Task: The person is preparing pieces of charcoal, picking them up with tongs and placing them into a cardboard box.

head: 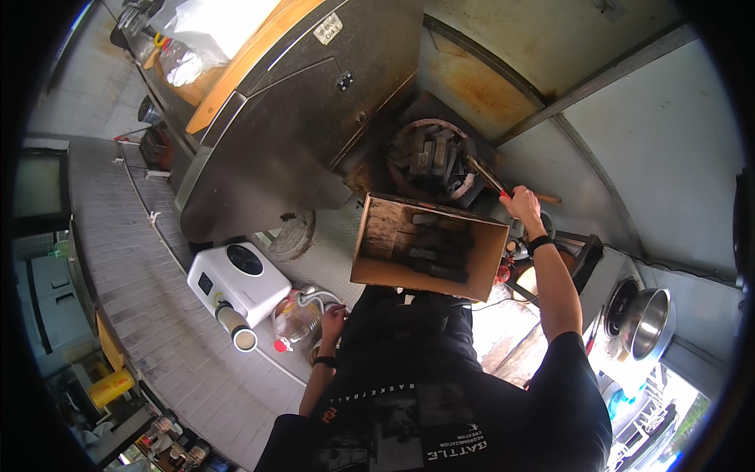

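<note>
My right hand (522,206) grips a long metal tool with a red grip, probably fire tongs (487,175). Its far end reaches the rim of a round stove (403,178) filled with dark charcoal pieces (436,152). Between the stove and my legs stands an open cardboard box (383,268), with more charcoal (439,253) inside. Low beside my thigh hangs my left hand (334,321), close to a bent metal tube (321,295) and a clear plastic jug (295,315) with a red cap. Its fingers are too small to read clearly.
A dark metal counter (283,147) stands left of the stove. A white appliance (236,283) with a round dark top sits by the tiled wall (165,283). To the right are metal wall panels (666,141) and a steel bowl (646,324). A wooden handle (548,199) shows beyond my right hand.
</note>
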`<control>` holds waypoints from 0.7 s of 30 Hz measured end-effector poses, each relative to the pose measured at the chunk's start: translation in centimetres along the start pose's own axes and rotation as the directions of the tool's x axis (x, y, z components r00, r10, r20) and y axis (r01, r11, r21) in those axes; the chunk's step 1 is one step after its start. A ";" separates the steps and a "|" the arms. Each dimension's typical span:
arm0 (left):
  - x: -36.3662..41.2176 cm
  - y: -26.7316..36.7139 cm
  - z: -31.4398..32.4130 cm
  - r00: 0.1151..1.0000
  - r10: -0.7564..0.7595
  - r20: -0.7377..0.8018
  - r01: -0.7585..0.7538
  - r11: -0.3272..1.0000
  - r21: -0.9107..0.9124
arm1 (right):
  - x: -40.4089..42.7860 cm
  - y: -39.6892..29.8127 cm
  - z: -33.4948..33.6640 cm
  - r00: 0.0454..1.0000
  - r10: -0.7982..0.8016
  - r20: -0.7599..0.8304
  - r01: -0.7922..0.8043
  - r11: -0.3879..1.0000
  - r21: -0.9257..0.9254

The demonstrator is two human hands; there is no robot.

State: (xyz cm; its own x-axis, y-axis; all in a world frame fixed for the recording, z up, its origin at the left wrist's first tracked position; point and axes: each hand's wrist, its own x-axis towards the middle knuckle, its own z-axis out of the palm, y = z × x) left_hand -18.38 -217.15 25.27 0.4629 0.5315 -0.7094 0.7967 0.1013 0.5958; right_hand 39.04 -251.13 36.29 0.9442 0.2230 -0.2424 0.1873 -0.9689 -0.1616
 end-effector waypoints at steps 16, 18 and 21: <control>-3.2 1.7 0.2 1.000 -0.015 -0.022 0.013 0.997 -0.071 | 8.8 4.0 -3.9 0.943 -0.237 0.236 0.320 0.842 -0.434; -3.9 0.6 0.4 0.999 0.011 -0.037 -0.010 1.000 0.025 | 9.2 4.2 -4.3 0.938 -0.267 0.222 0.340 0.835 -0.433; -4.5 0.0 0.6 0.998 0.035 -0.046 -0.030 0.995 0.097 | 9.7 3.6 -4.9 0.930 -0.305 0.206 0.366 0.831 -0.418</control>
State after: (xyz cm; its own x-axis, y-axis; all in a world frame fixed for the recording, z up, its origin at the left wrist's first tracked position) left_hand -20.20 -220.00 28.26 0.4718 0.5731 -0.6700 0.8165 0.0028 0.5773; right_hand 50.20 -252.99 38.00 0.7648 0.5249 -0.3737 0.6143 -0.7689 0.1772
